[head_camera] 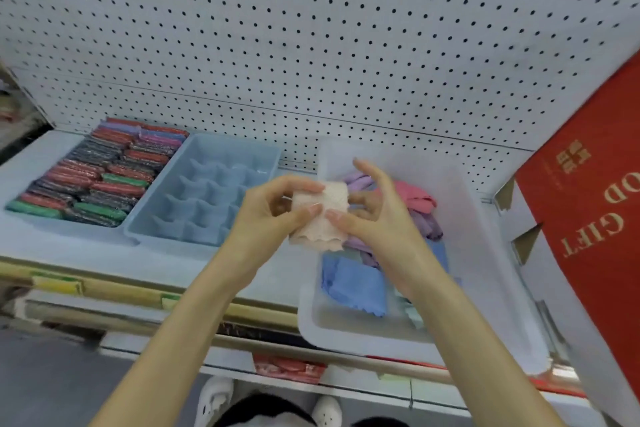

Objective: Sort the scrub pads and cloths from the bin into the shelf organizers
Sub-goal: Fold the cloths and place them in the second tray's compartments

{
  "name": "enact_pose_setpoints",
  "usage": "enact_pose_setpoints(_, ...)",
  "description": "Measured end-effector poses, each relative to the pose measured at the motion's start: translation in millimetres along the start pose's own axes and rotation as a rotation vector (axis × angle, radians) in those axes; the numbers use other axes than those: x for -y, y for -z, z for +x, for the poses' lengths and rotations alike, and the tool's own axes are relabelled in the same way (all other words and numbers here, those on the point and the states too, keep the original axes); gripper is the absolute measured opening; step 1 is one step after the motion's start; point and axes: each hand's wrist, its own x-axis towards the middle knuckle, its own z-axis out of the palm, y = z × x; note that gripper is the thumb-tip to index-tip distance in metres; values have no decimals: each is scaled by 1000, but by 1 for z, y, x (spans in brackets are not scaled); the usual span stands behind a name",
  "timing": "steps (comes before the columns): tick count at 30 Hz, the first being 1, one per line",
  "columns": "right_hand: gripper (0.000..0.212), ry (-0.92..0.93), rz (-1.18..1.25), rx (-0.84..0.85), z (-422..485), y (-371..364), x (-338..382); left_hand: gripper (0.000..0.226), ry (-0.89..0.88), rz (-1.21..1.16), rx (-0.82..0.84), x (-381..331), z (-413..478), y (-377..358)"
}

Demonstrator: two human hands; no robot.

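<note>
A pale pink cloth (323, 218) with a scalloped edge is held in front of me, above the left rim of the clear bin (485, 253). My left hand (273, 215) grips its left side with curled fingers. My right hand (374, 211) pinches its right side, some fingers spread. Inside the bin lie a blue cloth (353, 284), purple cloths (429, 222) and a pink cloth (414, 196). Left of my hands sits a blue divided organizer (207, 198) with no items visible in its cells. Further left, a tray (93, 173) is packed with red, green and dark scrub pads.
A white pegboard wall (311, 45) backs the shelf. A red gift box (595, 211) leans in at the right, beside the bin. The shelf's front edge (121, 291) carries yellow and green price labels. White shoes (214, 399) show below.
</note>
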Motion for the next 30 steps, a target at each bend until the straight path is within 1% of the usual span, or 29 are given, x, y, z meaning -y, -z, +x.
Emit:
enact_pose_setpoints(2, 51, 33, -44, 36, 4, -19, -1, 23, 0, 3, -13, -1, -2, 17)
enact_pose_setpoints(4, 43, 57, -89, 29, 12, -38, -4, 30, 29, 20, 5, -3, -3, 37)
enact_pose_setpoints(7, 47, 83, -115, 27, 24, -68, -8, 45, 120, 94, 59, -5, -3, 76)
enact_pose_setpoints(9, 50, 106, -159, 30, 31, -93, -10, 50, 119, 228, 71, -6, 0, 102)
enact_pose_setpoints(10, 49, 138, -224, 12, 35, -105, -12, 49, 89, 341, 70, -6, 2, 115)
enact_pose_setpoints(12, 45, 222, -414, -32, 44, -128, -14, 40, 12, 580, 74, -8, 6, 142)
enact_pose_setpoints(13, 43, 240, -477, -36, 49, -138, -15, 32, -7, 648, 87, -9, 9, 156)
enact_pose_setpoints(14, 39, 224, -495, -21, 53, -147, -15, 25, -1, 665, 110, -11, 11, 170)
enact_pose_setpoints(15, 33, 182, -458, 15, 57, -157, -15, 17, 30, 623, 143, -12, 13, 185)
enact_pose_setpoints(16, 25, 131, -383, 66, 59, -165, -15, 12, 82, 531, 188, -13, 15, 198)
enact_pose_setpoints(18, 12, 35, -209, 160, 62, -184, -15, 22, 215, 282, 277, -12, 17, 221)
enact_pose_setpoints(19, 10, 5, -151, 183, 63, -193, -16, 26, 279, 171, 308, -11, 16, 230)
enact_pose_setpoints(20, 10, -9, -121, 180, 64, -203, -17, 31, 319, 80, 328, -9, 15, 237)
enact_pose_setpoints(22, 10, -14, -103, 119, 66, -220, -20, 41, 340, -28, 347, -6, 14, 249)
enact_pose_setpoints(24, 8, -28, -61, 64, 67, -233, -22, 44, 338, -59, 327, -6, 13, 257)
enact_pose_setpoints(26, 5, -67, -6, 57, 67, -242, -21, 42, 317, -37, 283, -6, 16, 263)
enact_pose_setpoints(27, 10, -84, 7, 64, 67, -244, -20, 42, 298, -15, 265, -5, 18, 266)
enact_pose_setpoints(30, 32, -108, -11, 70, 68, -249, -18, 44, 271, 20, 233, -3, 22, 273)
